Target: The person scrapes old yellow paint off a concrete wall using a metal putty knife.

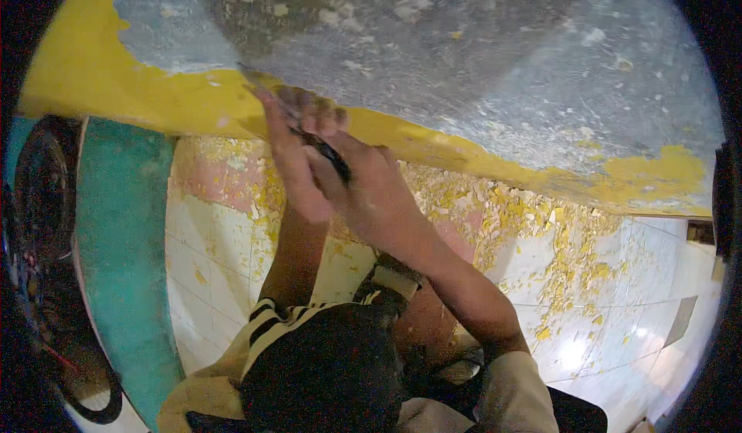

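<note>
A thin scraping tool with a black handle [334,159] is gripped between my two hands, and its narrow blade end points up and left at the wall. My right hand [375,193] is closed round the handle. Against the tool's front part lies my left hand [294,166], its fingers bent; motion blurs them. The blade end meets the edge where yellow paint [166,97] borders the bare grey wall surface [402,47]. How the blade is shaped cannot be made out.
Yellow paint flakes [576,267] litter the white and pink floor tiles [209,251] below the wall. A green strip [120,224] runs down the left side, with dark, rounded objects [46,186] beyond it. The yellow band continues along the wall to the right.
</note>
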The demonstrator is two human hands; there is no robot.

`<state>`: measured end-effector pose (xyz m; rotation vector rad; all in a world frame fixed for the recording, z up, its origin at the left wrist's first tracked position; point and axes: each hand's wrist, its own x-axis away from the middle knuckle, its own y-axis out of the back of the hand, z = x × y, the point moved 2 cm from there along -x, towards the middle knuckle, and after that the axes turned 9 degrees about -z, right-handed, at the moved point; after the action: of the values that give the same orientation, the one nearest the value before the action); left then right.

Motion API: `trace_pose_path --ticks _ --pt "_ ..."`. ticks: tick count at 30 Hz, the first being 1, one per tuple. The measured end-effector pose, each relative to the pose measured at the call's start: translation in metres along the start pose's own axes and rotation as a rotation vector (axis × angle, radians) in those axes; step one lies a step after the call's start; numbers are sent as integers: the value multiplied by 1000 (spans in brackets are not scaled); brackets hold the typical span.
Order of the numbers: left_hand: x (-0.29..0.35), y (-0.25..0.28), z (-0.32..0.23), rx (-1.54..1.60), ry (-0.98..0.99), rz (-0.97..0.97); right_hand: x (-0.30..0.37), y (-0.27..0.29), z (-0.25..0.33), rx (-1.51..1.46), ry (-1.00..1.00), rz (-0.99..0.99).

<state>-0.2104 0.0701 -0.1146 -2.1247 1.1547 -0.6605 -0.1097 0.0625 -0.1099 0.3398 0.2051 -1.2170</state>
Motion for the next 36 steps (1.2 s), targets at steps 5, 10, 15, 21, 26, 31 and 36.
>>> trace_pose_path --ticks 5,10,15,21,26,31,36 --pt "12 5 22 151 118 -8 26 15 -4 128 38 -69" --pt "47 -11 55 33 324 69 65 49 -4 72 -249 -6" --pt "10 10 19 10 37 1 23 15 5 59 -25 -33" --pt "-6 14 -13 240 180 151 14 -10 19 39 6 -9" --pt "33 -3 31 50 267 138 55 19 11 77 -268 -25" --pt "28 4 15 210 330 -212 47 6 12 127 -53 -5" --pt "9 10 4 299 250 127 24 1 16 145 -83 84"
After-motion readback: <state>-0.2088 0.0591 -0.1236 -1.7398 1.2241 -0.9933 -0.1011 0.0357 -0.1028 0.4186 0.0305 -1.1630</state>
